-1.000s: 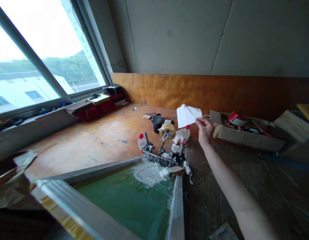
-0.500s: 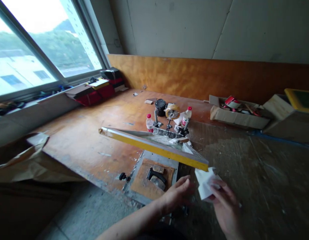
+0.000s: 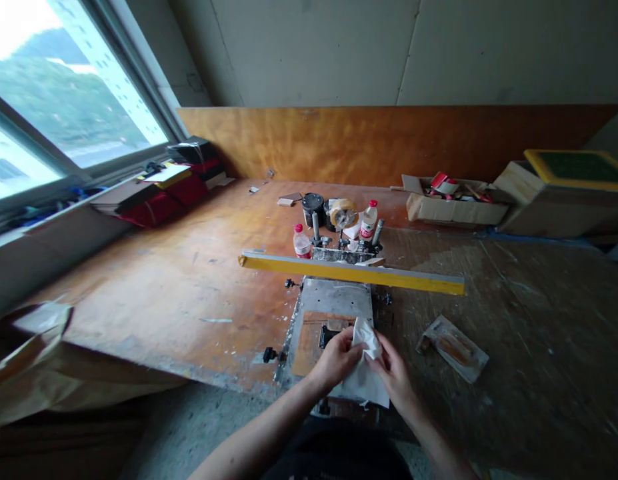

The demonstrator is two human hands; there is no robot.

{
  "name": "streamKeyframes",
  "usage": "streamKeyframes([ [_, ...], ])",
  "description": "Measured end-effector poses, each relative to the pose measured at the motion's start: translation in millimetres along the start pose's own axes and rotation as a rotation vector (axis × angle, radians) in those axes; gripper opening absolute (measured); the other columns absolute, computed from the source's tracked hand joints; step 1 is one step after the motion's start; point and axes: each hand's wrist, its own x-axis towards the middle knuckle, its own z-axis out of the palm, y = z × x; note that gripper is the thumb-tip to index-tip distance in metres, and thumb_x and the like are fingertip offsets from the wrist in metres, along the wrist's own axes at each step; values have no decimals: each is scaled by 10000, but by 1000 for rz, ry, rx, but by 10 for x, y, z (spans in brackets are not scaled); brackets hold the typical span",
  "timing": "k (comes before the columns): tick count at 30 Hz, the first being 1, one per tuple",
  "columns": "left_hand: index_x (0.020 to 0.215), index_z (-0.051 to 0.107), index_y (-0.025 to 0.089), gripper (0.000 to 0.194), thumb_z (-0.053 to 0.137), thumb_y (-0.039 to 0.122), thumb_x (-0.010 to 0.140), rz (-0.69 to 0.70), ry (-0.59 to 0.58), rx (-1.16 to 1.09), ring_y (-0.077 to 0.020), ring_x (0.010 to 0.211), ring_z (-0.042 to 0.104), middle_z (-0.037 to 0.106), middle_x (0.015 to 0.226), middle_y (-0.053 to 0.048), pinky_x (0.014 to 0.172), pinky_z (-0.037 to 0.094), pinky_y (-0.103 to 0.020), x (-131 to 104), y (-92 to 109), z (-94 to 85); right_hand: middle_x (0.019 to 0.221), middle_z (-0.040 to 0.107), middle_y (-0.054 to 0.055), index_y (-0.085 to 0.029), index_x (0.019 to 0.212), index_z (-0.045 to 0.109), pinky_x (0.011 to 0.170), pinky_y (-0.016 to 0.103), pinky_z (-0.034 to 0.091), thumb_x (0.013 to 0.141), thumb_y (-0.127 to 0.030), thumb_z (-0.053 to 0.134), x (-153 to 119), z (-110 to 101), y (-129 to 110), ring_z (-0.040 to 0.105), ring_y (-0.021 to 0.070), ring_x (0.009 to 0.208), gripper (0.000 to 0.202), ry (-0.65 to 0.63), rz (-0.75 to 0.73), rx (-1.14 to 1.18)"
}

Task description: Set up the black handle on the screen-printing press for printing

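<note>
A crumpled white cloth or paper wipe [image 3: 366, 383] hangs between my two hands. My left hand [image 3: 337, 357] pinches its left side, and my right hand [image 3: 391, 367] grips the right side, fingers closed. Below them lies a grey metal base plate [image 3: 333, 297] with a brown board [image 3: 309, 340] on it. A black-handled tool [image 3: 327, 335] rests on that board, partly covered by my left hand. Beyond my hands, a yellow-edged frame [image 3: 349, 271] is raised at the clamp fixture [image 3: 339, 254], seen almost edge-on.
Two red-capped bottles [image 3: 302, 243], dark jars [image 3: 313, 209] and a tape roll [image 3: 345, 214] stand behind the frame. On the right lie a clear tray with something brown [image 3: 456, 349] and a cardboard box [image 3: 453, 209] of items. A paper bag [image 3: 89, 367] sits at left.
My right hand has brought the white wipe leftward to my left hand, which now grips it too. The yellow-edged frame appears more level, and the view has turned right.
</note>
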Motion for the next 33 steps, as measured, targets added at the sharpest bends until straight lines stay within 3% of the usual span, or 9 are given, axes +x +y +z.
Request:
streamKeyframes([
  [4, 966, 660, 138, 381, 671, 464, 769, -20, -6, 133, -108, 583, 542, 610, 663, 8, 585, 429, -219, -112, 107, -422, 887, 734, 47, -206, 960, 703, 720, 331, 498, 736, -351, 691, 118, 392, 75, 661, 248, 807, 268, -9, 47, 16],
  [7, 1062, 637, 149, 433, 659, 476, 780, -11, 81, 194, -133, 609, 600, 653, 716, -19, 583, 483, -245, -192, 258, -695, 754, 707, 34, -187, 834, 690, 630, 296, 455, 713, -367, 686, 246, 577, 80, 628, 226, 708, 217, 33, 66, 46],
  [9, 1120, 608, 165, 441, 646, 466, 799, 177, 286, 190, -159, 744, 645, 691, 896, -70, 638, 521, -264, -238, 458, -834, 713, 685, 28, -180, 802, 671, 587, 278, 426, 682, -385, 702, 347, 669, 47, 601, 210, 668, 239, 71, 56, 55],
  [13, 1258, 500, 249, 416, 555, 415, 881, 875, 750, 153, -182, 1063, 596, 586, 1225, -96, 788, 534, -300, -261, 1078, -977, 672, 628, 1, -196, 758, 600, 531, 252, 384, 674, -436, 690, 575, 874, -198, 554, 179, 626, 270, 199, -4, 70],
  [16, 1246, 510, 245, 378, 408, 450, 945, 1132, 694, 239, -180, 1070, 598, 621, 1152, -87, 889, 501, -349, -223, 1533, -937, 711, 613, -5, -208, 798, 565, 543, 251, 403, 700, -451, 654, 700, 1077, -563, 552, 168, 644, 276, 224, -82, 191],
  [18, 1200, 540, 233, 424, 315, 501, 960, 1185, 572, 311, -178, 966, 629, 654, 1024, -74, 881, 499, -366, -201, 1725, -859, 764, 612, -5, -215, 829, 540, 590, 252, 432, 723, -445, 636, 725, 1215, -809, 559, 161, 691, 271, 249, -210, 281],
  [21, 1033, 605, 223, 358, 386, 493, 945, 1185, 504, 374, -160, 829, 622, 646, 894, -41, 791, 502, -328, -198, 1822, -748, 794, 590, -18, -221, 855, 509, 629, 242, 442, 750, -429, 625, 714, 1366, -994, 543, 138, 710, 261, 346, -369, 303],
  [26, 864, 600, 205, 270, 448, 414, 943, 1189, 564, 385, -137, 777, 584, 629, 833, -22, 717, 461, -282, -220, 1777, -713, 663, 488, -45, -217, 768, 467, 512, 227, 365, 717, -464, 634, 817, 1414, -863, 439, 116, 586, 303, 447, -275, 199],
  [33, 842, 576, 204, 264, 450, 418, 935, 1159, 588, 418, -135, 779, 580, 617, 824, -19, 714, 466, -275, -213, 1820, -705, 655, 505, -49, -224, 768, 479, 499, 228, 331, 733, -448, 621, 798, 1389, -741, 443, 122, 580, 267, 378, -236, 195],
])
